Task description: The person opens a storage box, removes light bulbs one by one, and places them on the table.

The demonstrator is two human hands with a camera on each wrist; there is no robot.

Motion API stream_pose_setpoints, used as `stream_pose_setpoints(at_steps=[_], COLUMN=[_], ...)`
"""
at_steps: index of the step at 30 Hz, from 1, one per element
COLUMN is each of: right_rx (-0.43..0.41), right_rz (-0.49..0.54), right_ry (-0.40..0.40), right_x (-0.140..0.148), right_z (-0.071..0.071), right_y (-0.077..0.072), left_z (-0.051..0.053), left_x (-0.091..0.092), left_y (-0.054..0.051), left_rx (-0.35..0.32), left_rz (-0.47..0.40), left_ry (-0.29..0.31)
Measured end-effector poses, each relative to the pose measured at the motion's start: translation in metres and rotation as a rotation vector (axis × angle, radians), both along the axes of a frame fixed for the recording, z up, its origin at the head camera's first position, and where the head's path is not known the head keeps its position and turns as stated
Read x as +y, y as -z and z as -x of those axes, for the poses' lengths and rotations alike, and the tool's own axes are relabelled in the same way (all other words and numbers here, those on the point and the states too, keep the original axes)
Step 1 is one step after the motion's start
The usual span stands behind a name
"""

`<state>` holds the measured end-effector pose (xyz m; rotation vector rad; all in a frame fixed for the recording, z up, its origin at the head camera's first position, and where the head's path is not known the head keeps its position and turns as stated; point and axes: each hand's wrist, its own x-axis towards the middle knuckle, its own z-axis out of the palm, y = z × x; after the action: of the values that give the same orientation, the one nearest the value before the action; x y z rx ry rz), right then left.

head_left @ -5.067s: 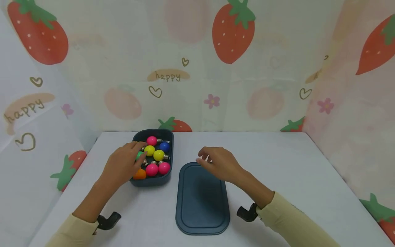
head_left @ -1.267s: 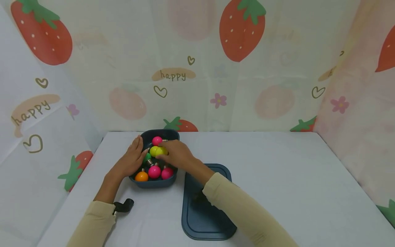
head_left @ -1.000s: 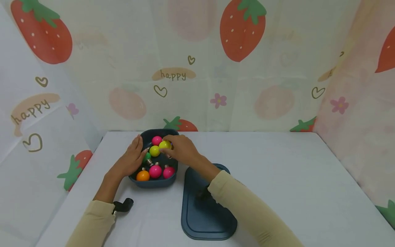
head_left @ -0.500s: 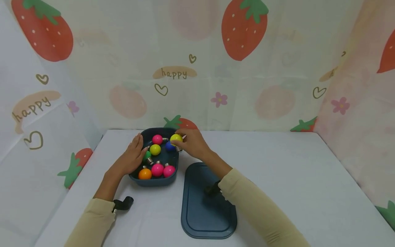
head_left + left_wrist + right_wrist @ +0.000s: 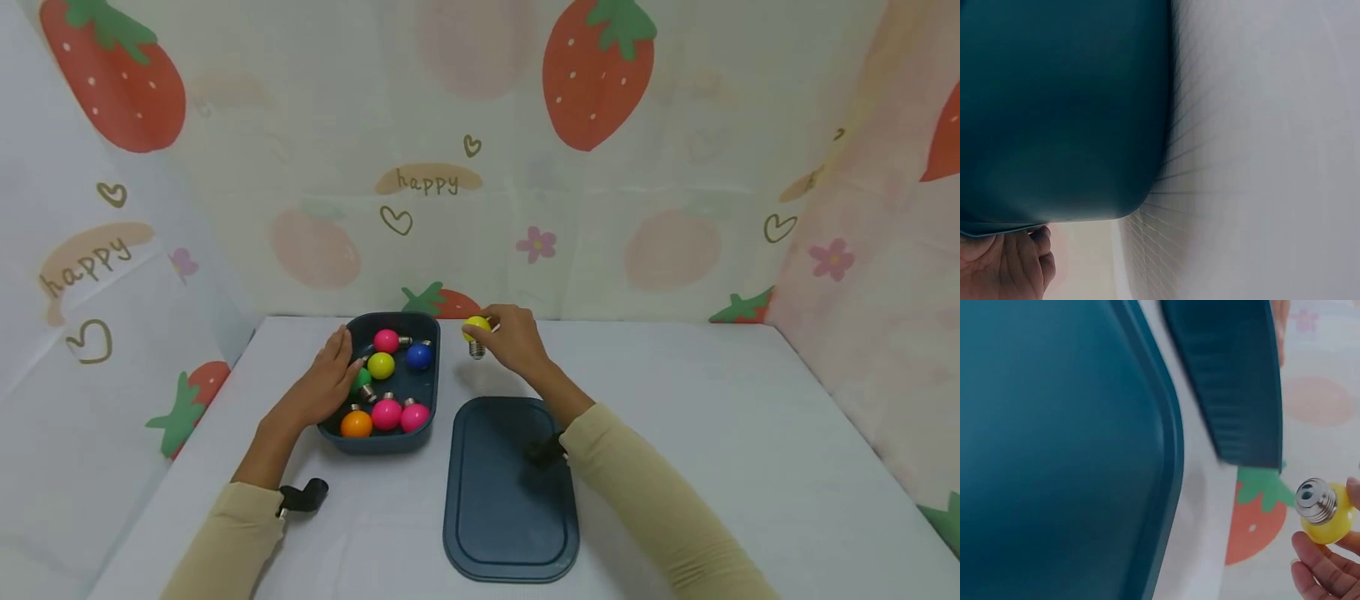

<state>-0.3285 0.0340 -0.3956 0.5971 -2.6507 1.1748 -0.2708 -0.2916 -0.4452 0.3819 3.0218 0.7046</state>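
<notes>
A dark blue rounded box [image 5: 375, 447] stands at the table's far left, holding several coloured light bulbs with metal screw bases. My left hand [image 5: 322, 383] rests along its left rim, fingers straight and thumb over the edge; in the left wrist view the hand [image 5: 1013, 265] touches the outer wall just below the rim. Right of the box, above the table, my right hand [image 5: 517, 340] pinches a yellow light bulb [image 5: 476, 327], screw base down. In the right wrist view the same bulb [image 5: 1329, 525] sits between thumb and fingertips.
A matching dark blue lid [image 5: 510, 508] lies flat on the white table [image 5: 690, 467], right of the box and under my right forearm. Inside the box are a blue bulb [image 5: 419, 356], another yellow bulb [image 5: 381, 365] and an orange bulb [image 5: 356, 422]. A strawberry-print backdrop [image 5: 585, 250] closes the back.
My right hand has taken a yellow bulb from the box, lifted it over the right rim and moved right. My left hand has settled on the left rim and stays there.
</notes>
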Motion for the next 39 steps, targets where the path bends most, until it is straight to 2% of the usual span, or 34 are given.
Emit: stream_pose_setpoints(at_steps=[4,10,20,31,39], right_rx=[-0.021,-0.083,-0.202,-0.218,-0.277], right_rz=[-0.010,-0.026,-0.072,-0.138,-0.095], right_ry=[0.025,0.021,0.013,0.020,0.027], right_x=[0.008,0.012,0.014,0.012,0.014], right_z=[0.008,0.018,0.020,0.028,0.033], right_y=[0.006,0.016,0.026,0.035,0.043], left_z=[0.000,-0.001,0.002,0.004,0.004], left_x=[-0.001,-0.001,-0.002,-0.001,-0.002], left_y=[0.000,-0.001,0.004,0.004,0.005], left_rx=[0.007,-0.004,-0.015,0.001,0.011], left_rz=[0.003,0.001,-0.002,0.009,0.011], left_ry=[0.004,-0.008,-0.013,-0.020,-0.008])
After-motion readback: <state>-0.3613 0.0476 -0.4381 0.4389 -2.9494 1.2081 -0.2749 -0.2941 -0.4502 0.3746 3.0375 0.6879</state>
